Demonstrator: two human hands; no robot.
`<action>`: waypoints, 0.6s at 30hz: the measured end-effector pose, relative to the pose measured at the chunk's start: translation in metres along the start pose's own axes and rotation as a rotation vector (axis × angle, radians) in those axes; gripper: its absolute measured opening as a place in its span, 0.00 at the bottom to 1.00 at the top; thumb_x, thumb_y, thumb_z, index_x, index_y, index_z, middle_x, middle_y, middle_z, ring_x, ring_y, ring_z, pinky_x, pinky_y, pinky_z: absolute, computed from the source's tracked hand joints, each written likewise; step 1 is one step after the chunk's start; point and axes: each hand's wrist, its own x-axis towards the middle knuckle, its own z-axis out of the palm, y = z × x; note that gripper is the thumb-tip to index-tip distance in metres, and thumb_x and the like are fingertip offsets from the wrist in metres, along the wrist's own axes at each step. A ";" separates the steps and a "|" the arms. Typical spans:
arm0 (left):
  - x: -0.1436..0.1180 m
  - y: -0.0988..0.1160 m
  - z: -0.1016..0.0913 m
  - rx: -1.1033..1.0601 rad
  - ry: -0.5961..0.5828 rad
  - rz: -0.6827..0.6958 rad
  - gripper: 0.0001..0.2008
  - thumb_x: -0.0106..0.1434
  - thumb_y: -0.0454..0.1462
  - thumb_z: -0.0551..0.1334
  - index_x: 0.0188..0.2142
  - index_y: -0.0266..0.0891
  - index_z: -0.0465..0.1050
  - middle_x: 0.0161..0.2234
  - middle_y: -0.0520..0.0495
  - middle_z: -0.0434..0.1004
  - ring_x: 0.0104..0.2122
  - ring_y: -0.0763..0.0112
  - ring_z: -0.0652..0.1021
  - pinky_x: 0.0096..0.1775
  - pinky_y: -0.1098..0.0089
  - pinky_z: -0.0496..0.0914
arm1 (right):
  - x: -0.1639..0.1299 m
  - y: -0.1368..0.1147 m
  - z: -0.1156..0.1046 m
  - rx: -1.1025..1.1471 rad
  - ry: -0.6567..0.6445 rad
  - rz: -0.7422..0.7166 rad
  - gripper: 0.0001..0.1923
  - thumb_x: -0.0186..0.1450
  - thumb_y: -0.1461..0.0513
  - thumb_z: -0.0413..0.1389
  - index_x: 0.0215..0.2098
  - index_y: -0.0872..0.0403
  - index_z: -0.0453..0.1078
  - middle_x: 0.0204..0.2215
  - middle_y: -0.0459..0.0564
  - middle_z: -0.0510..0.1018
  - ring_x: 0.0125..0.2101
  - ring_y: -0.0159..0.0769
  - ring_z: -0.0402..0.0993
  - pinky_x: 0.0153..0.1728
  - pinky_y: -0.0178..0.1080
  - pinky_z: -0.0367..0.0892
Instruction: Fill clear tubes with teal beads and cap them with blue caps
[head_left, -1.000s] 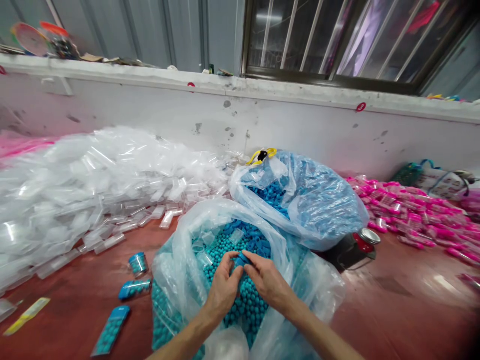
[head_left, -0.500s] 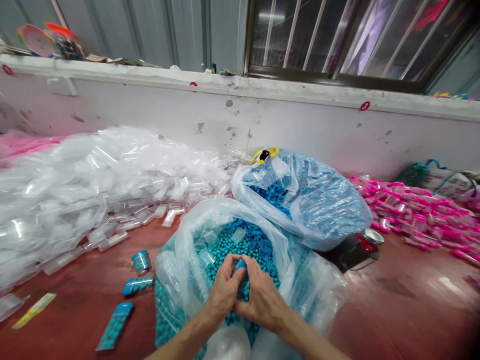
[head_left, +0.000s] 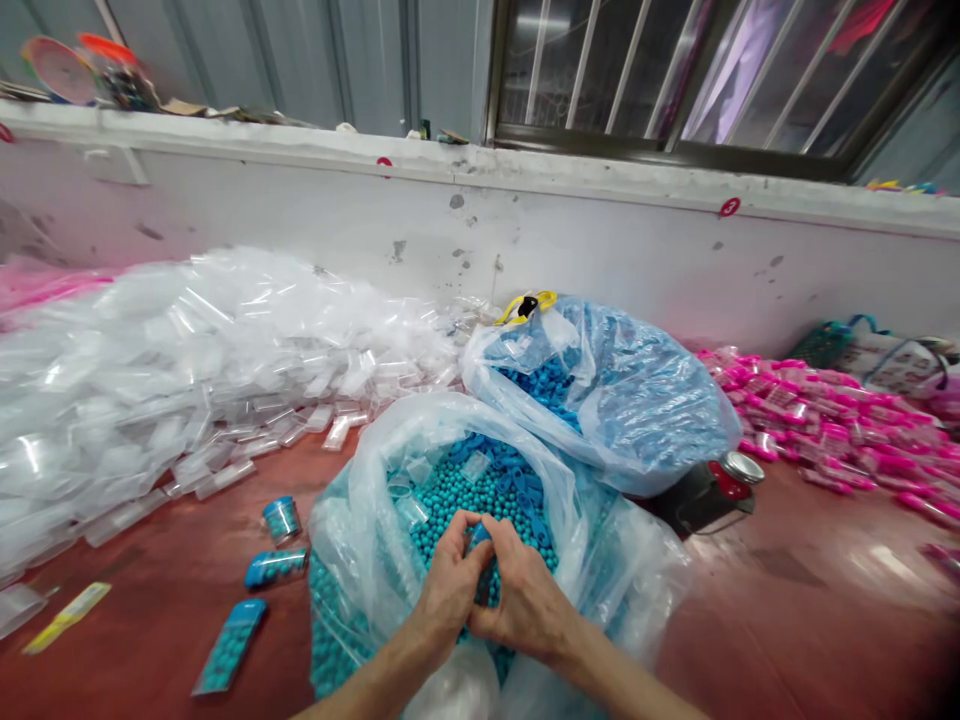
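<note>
My left hand (head_left: 448,590) and my right hand (head_left: 525,600) meet over an open clear plastic bag (head_left: 360,520) full of small teal balls (head_left: 450,495). Between the fingers of both hands sits a small clear container with a blue cap (head_left: 481,540), with teal balls inside it. Loose blue caps (head_left: 517,478) and a few empty clear containers lie on top of the balls at the bag's far side.
A second bag (head_left: 645,410) of blue caps stands behind. A heap of empty clear containers (head_left: 150,370) fills the left. Three filled blue-capped containers (head_left: 274,568) lie on the red floor at left. Pink filled containers (head_left: 825,425) and a metal can (head_left: 724,478) are at right.
My hands have drawn closer together around the blue-capped container and pulled slightly toward me; a second ago the fingers were further out over the balls.
</note>
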 end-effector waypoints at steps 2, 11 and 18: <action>-0.001 -0.001 0.000 0.005 -0.018 0.005 0.11 0.53 0.41 0.58 0.34 0.39 0.62 0.23 0.57 0.63 0.24 0.77 0.66 0.27 0.76 0.61 | -0.001 0.002 0.000 0.051 -0.004 -0.030 0.36 0.45 0.63 0.54 0.52 0.61 0.52 0.40 0.56 0.67 0.39 0.43 0.67 0.38 0.43 0.65; 0.001 0.001 -0.008 0.210 0.006 0.125 0.06 0.54 0.39 0.55 0.32 0.40 0.64 0.25 0.55 0.66 0.28 0.72 0.69 0.33 0.74 0.63 | 0.000 -0.006 0.004 0.051 -0.029 0.029 0.39 0.48 0.62 0.56 0.56 0.56 0.48 0.45 0.57 0.65 0.43 0.45 0.67 0.41 0.44 0.64; -0.011 0.031 -0.090 0.912 0.173 0.183 0.16 0.58 0.41 0.50 0.46 0.42 0.63 0.29 0.49 0.73 0.29 0.65 0.72 0.34 0.67 0.64 | 0.013 0.005 -0.007 -0.070 -0.297 0.024 0.33 0.58 0.57 0.52 0.59 0.57 0.50 0.51 0.59 0.65 0.49 0.46 0.63 0.47 0.44 0.60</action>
